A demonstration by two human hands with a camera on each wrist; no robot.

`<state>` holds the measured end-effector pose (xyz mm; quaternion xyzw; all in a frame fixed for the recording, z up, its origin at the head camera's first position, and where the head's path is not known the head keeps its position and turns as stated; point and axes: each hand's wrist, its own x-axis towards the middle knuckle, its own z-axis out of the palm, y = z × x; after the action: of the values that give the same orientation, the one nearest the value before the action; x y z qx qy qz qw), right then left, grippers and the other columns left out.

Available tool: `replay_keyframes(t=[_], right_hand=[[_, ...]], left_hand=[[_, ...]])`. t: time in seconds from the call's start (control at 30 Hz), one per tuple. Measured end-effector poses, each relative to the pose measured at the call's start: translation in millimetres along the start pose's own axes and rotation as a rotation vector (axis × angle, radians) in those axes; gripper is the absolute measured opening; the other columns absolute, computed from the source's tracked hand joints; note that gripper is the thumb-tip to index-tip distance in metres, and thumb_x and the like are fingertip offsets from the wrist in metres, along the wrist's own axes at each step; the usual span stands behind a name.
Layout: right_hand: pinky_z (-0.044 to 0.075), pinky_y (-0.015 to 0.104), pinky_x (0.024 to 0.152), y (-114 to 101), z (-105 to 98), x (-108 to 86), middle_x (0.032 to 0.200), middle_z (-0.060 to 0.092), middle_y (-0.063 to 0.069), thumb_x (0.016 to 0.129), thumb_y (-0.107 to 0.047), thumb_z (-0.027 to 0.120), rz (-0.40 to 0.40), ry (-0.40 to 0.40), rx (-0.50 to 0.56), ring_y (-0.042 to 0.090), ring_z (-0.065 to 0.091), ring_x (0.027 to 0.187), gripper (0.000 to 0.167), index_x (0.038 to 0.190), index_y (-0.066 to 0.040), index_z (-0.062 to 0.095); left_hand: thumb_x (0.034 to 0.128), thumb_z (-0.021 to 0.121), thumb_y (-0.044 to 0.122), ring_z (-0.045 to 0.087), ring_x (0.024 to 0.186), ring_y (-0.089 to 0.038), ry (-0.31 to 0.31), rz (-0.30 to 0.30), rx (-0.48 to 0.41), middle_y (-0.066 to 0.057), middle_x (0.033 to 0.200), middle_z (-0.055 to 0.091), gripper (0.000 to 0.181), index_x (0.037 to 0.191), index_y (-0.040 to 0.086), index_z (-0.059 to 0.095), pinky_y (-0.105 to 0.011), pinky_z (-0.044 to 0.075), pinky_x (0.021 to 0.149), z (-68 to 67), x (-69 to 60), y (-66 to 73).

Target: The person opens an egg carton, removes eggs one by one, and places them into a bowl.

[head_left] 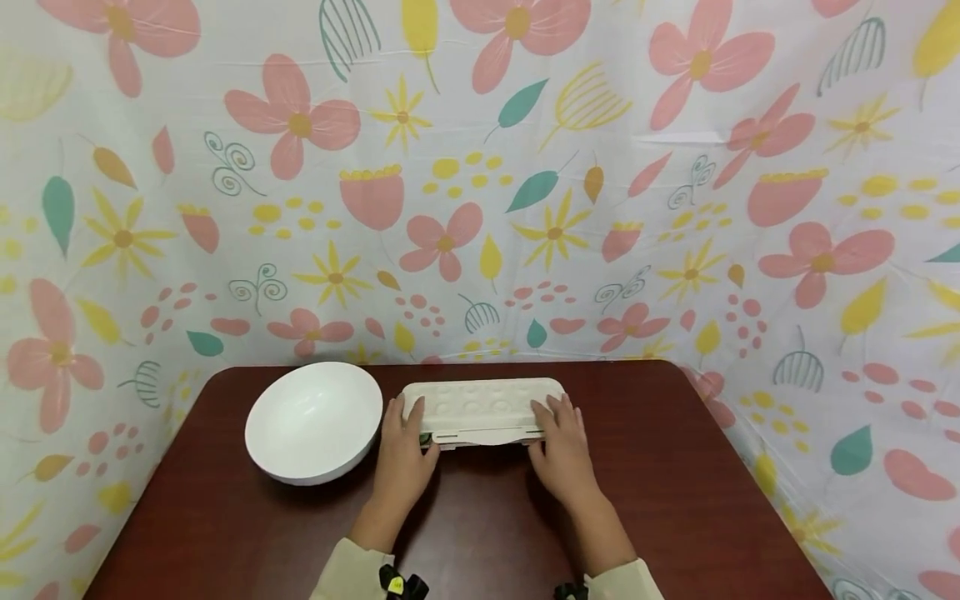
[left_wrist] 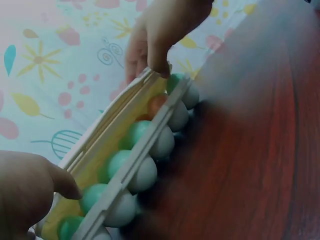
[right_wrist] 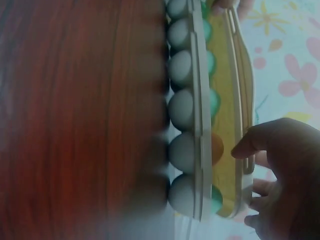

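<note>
A cream egg box (head_left: pixel 480 404) lies on the table, its lid slightly raised along the near side. My left hand (head_left: pixel 401 457) grips the left end of the lid, fingers on top and thumb at the front edge. At the other end my right hand (head_left: pixel 564 454) holds the lid the same way. Through the gap, the left wrist view shows green egg-like pieces (left_wrist: pixel 135 134) and one orange piece (left_wrist: pixel 157 103). Below the rim (right_wrist: pixel 200 110), rounded pale cups (right_wrist: pixel 181 110) line the box's underside. How the pieces sit in their cups is hidden.
A white bowl (head_left: pixel 311 425) stands on the dark red-brown table (head_left: pixel 487 533), just left of the egg box. Behind and to both sides hangs a flower-patterned cloth (head_left: pixel 465 183), close to the table's back edge.
</note>
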<state>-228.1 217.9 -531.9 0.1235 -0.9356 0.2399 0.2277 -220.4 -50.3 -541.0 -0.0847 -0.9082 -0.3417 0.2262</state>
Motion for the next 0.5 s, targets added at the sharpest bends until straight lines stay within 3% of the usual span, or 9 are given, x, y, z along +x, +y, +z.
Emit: replay_keyframes(t=[0.17,0.33,0.5], right_hand=[[0.028,0.067,0.117,10,-11,-2.2,0.152,0.038,0.030,0.087,-0.005,0.071,0.141,-0.027,0.049,0.049,0.029,0.148,0.061,0.144,0.001,0.050],[0.044,0.063,0.105,15,-18,-0.8,0.157,0.030,0.030,0.096,-0.014,0.064,0.299,-0.071,0.113,0.050,0.043,0.138,0.071,0.156,0.001,0.029],[0.043,0.062,0.107,18,-19,1.5,0.157,0.029,0.030,0.102,-0.027,0.057,0.457,-0.128,0.205,0.049,0.045,0.138,0.074,0.160,0.000,0.019]], left_hand=[[0.0868,0.077,0.010,0.047,0.135,-0.050,0.025,-0.088,-0.051,-0.035,0.151,0.037,0.072,0.149,-0.003,0.043,-0.056,0.053,0.096,-4.7,2.5,6.2],[0.0913,0.073,0.015,0.051,0.134,-0.045,0.015,-0.180,-0.094,-0.032,0.147,0.045,0.071,0.150,-0.005,0.040,-0.055,0.051,0.100,-10.5,3.7,10.0],[0.0924,0.071,0.016,0.050,0.136,-0.041,-0.014,-0.232,-0.145,-0.028,0.147,0.048,0.070,0.151,-0.006,0.038,-0.054,0.048,0.105,-16.0,4.3,10.0]])
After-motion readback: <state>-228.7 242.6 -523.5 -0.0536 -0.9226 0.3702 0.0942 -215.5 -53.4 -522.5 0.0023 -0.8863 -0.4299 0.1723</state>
